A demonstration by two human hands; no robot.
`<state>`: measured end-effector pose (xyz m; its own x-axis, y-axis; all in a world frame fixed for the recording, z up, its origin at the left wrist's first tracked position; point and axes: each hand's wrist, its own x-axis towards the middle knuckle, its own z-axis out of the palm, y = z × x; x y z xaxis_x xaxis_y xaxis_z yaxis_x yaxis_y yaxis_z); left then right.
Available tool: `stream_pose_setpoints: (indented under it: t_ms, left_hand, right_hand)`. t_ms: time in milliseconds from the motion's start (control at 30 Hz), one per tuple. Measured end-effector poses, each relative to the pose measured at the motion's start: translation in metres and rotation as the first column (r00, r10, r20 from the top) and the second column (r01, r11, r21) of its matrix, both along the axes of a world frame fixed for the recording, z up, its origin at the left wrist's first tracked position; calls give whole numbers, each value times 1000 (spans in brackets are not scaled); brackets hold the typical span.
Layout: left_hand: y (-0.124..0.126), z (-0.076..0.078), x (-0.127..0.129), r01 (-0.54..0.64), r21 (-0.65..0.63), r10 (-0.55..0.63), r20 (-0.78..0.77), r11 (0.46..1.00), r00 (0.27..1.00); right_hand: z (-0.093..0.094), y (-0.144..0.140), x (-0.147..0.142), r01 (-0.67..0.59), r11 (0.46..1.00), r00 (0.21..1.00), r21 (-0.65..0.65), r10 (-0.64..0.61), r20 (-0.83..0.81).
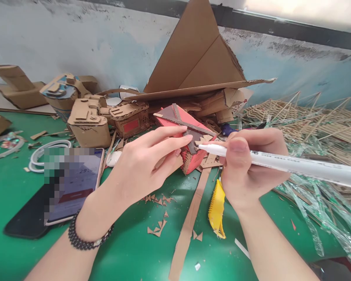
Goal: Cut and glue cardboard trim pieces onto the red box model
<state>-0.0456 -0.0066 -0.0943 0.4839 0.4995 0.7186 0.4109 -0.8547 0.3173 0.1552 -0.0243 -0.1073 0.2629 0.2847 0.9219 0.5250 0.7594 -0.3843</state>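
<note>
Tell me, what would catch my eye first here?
Probably the small red cardboard house at the centre, steadied by the left hand while the right hand brings a white pen to its roof. Behind it a big folded cardboard sheet leans on the wall.

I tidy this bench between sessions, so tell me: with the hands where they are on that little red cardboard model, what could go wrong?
The white tube's tip sits right by the left hand's fingertips on the red model; whatever it dispenses may smear them. The yellow cutter lies just under the right hand's wrist and could be knocked. Cardboard scraps and the phone crowd the left forearm.
</note>
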Motion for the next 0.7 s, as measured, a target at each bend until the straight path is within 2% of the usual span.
stream_pose_setpoints:
  t_ms: [100, 267, 433, 567, 700]
  left_hand:
    - [0, 1, 0, -4, 1, 4, 0, 1000, 1000]
    - [-1, 1, 0, -8, -5, 8, -4, 1000, 1000]
    - [-1, 2, 1, -13, -10, 13, -11, 1000, 1000]
    - [-1, 2, 1, -15, -9, 15, -15, 1000, 1000]
    - [-1, 1, 1, -17, -15, 17, -13, 1000, 1000]
  right_hand:
    - [-1, 1, 0, 25, 1000, 1000, 16, -25, 7]
    - [-1, -4, -1, -40, 995, 999, -86, 37, -39]
    - [0, -6, 1, 4, 997, 1000, -73, -4, 5]
    - [-2, -6, 2, -54, 991, 998, -124, 52, -17]
    - [-2, -5, 2, -23, 996, 1000, -86, 22, -8]
